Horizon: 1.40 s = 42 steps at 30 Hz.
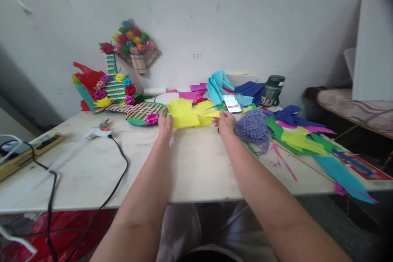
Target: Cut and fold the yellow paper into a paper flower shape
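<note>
Both my arms reach across a pale table to a pile of yellow paper sheets. My left hand rests at the pile's left edge, fingers curled onto the nearest sheet. My right hand pinches the right edge of a yellow sheet. A ball of purple yarn lies just right of my right hand. A phone lies behind it among the papers.
A white glue gun with a black cord lies at the left. Paper-flower crafts stand against the wall. Coloured paper scraps cover the right side. A dark green jar stands at the back. A wooden stick lies at the right.
</note>
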Each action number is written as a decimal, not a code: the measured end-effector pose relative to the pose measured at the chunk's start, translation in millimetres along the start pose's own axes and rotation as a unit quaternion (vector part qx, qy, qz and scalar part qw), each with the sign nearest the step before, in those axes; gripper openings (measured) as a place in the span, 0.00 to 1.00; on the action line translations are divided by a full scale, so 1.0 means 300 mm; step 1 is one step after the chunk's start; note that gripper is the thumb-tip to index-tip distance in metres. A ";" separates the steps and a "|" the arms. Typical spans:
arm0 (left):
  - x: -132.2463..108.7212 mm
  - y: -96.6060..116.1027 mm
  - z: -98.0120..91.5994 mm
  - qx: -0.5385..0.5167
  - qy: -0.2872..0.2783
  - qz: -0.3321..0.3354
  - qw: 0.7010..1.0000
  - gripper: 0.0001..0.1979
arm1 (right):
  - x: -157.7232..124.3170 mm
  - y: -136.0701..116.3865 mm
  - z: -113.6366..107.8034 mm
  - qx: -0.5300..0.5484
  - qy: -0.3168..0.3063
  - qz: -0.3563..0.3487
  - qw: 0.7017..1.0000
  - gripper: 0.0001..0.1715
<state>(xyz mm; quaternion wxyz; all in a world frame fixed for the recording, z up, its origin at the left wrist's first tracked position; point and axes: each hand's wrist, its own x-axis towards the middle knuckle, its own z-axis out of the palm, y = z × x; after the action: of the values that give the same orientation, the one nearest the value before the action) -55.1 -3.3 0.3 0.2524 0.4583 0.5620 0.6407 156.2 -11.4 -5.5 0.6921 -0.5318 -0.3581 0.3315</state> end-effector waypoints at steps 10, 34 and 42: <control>-0.014 0.010 -0.006 0.362 -0.095 0.056 0.926 0.06 | 0.029 0.012 -0.010 0.069 0.021 0.001 0.997 0.05; -0.087 -0.010 0.186 0.346 -0.146 0.060 0.925 0.04 | 0.012 0.014 0.005 0.106 -0.003 0.008 0.994 0.05; -0.089 -0.004 0.186 0.038 -0.187 0.059 0.980 0.07 | 0.004 -0.011 -0.001 0.148 -0.007 0.014 0.989 0.05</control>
<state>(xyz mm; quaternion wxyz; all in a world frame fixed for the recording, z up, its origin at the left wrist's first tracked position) 5.4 2.0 -11.9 0.2973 0.6114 0.5011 0.5355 157.3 -11.4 -2.2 0.7560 -0.4259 -0.3023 0.3946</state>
